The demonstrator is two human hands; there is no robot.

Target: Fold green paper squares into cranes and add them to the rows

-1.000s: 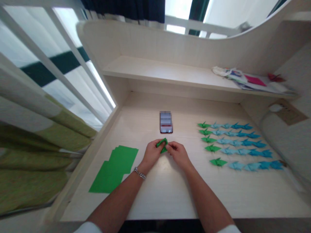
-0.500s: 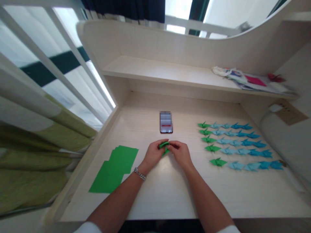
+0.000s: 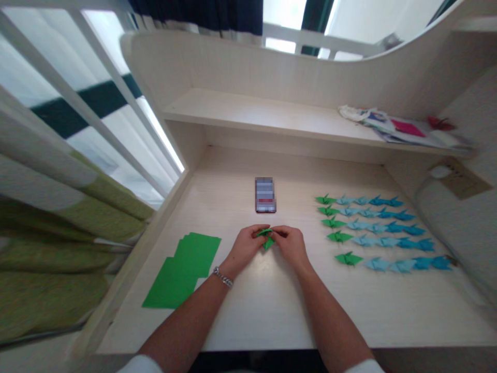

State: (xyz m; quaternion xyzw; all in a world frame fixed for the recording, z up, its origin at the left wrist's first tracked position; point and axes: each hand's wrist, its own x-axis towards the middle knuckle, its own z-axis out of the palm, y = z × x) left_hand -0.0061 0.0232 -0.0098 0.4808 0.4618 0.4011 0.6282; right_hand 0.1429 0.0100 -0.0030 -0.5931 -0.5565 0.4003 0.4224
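One green paper piece [image 3: 268, 243], folded, pinched in the grip of left hand [image 3: 244, 247] and right hand [image 3: 290, 246], over tabletop [image 3: 264, 316] near phone [image 3: 265, 196]; seemingly mid-shaping, the next fold probably calling for fine, even pressure.

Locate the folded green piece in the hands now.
The folded green piece is in the head view, slightly right of and below centre, held between the left hand and right hand, below the phone.
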